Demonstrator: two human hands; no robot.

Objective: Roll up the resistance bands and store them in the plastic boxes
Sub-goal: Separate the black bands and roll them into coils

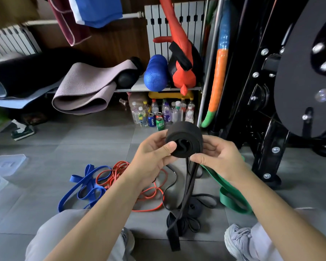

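Observation:
I hold a partly rolled black resistance band in front of me, above the floor. My left hand grips the roll from the left, thumb on its open end. My right hand holds it from the right and pinches the loose strap just below the roll. The unrolled tail hangs down to the floor between my knees. On the tiles lie a blue band, an orange band, a green band and thinner black bands. Clear plastic boxes sit at the far left.
A low shelf holds folded mats, a blue foam roller and a red bag. Bottles and cans stand beneath it. A black exercise machine frame fills the right side. My knees and a grey shoe are at the bottom.

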